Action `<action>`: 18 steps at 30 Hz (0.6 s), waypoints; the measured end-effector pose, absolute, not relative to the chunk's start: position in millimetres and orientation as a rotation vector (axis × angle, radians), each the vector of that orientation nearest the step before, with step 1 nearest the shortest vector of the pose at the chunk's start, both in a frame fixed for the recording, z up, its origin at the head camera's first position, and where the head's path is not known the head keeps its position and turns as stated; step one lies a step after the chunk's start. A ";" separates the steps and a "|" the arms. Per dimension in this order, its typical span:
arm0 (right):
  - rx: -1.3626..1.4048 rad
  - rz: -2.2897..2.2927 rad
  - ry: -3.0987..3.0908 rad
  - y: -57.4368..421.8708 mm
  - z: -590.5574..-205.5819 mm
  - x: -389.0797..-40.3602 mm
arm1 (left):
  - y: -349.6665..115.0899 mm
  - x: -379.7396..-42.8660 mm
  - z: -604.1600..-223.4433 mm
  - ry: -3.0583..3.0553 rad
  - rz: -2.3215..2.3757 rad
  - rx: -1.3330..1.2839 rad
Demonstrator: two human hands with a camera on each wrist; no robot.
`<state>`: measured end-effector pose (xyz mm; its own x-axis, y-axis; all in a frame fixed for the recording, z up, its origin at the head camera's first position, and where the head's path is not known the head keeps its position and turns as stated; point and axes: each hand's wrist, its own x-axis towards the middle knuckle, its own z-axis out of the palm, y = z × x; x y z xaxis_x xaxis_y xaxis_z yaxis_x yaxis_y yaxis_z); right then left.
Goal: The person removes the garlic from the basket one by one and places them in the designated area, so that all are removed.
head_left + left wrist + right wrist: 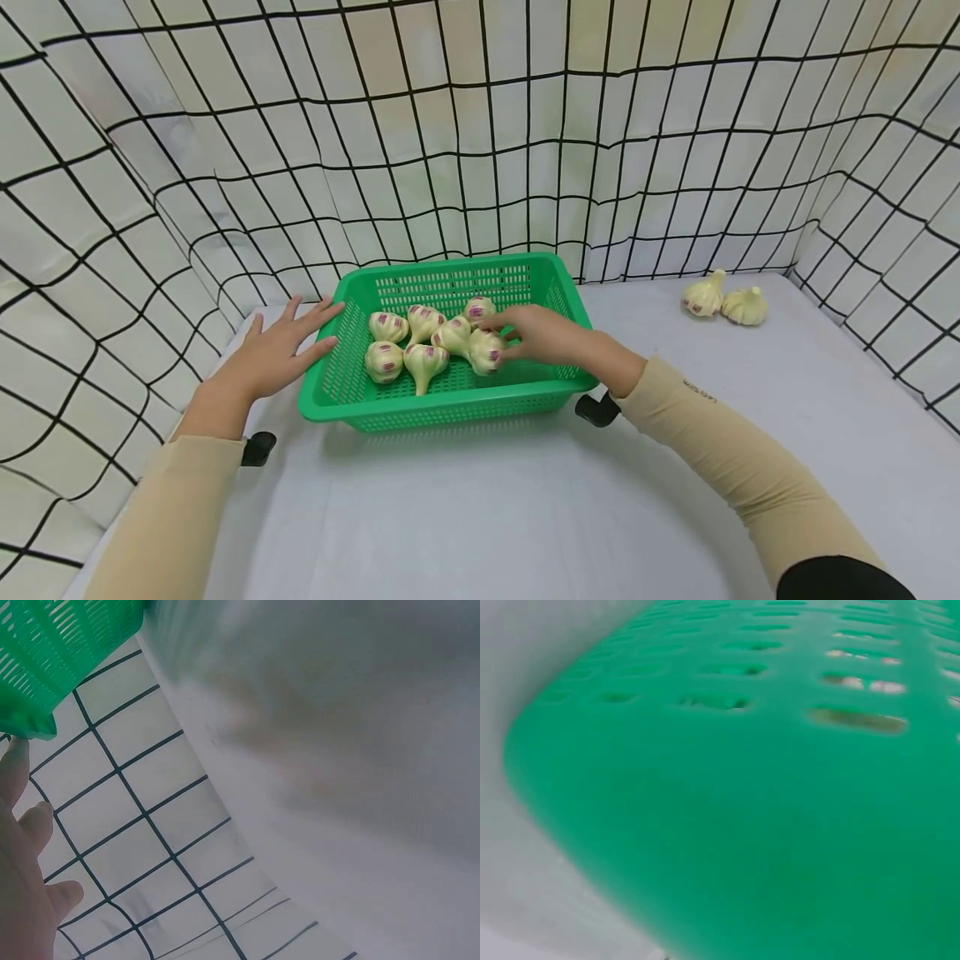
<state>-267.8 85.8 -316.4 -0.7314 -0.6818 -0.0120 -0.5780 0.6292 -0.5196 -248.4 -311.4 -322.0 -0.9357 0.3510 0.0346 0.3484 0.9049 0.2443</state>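
A green plastic basket (450,414) with slotted walls sits on the white table. Several purple-streaked garlic bulbs (425,364) lie inside it, mostly left of centre. My right hand (542,335) reaches over the right rim, its thumb and fingers curled round the rightmost garlic bulb (486,353), which rests against a neighbouring bulb. At the left rim, my left hand (272,354) touches the basket with fingers spread and straight. Close up, the basket wall (727,825) fills the right wrist view and hides the right hand. The left wrist view shows the left fingertips at the rim.
Two paler garlic bulbs (745,307) lie side by side on the table (480,517) at the far right. Black wire grid panels (525,158) backed with white sheeting stand behind the basket and along both sides.
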 end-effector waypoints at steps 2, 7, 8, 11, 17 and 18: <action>-1.051 -0.624 2.654 85.4 -318.7 -268.4 | -311.4 -248.1 -321.8 3.054 0.394 0.560; -1.091 -0.441 2.670 84.9 -324.5 -268.8 | -310.9 -247.8 -321.6 3.050 0.404 0.564; -1.092 -0.434 2.674 85.0 -325.3 -268.9 | -310.8 -247.8 -321.7 3.050 0.405 0.565; -1.082 -0.440 2.676 84.9 -326.3 -269.1 | -310.9 -248.1 -321.8 3.049 0.409 0.570; -0.974 -0.456 2.632 85.1 -327.5 -270.7 | -311.3 -247.6 -321.4 3.050 0.406 0.570; -0.952 -0.462 2.620 85.2 -327.6 -270.6 | -311.2 -247.3 -321.1 3.050 0.406 0.568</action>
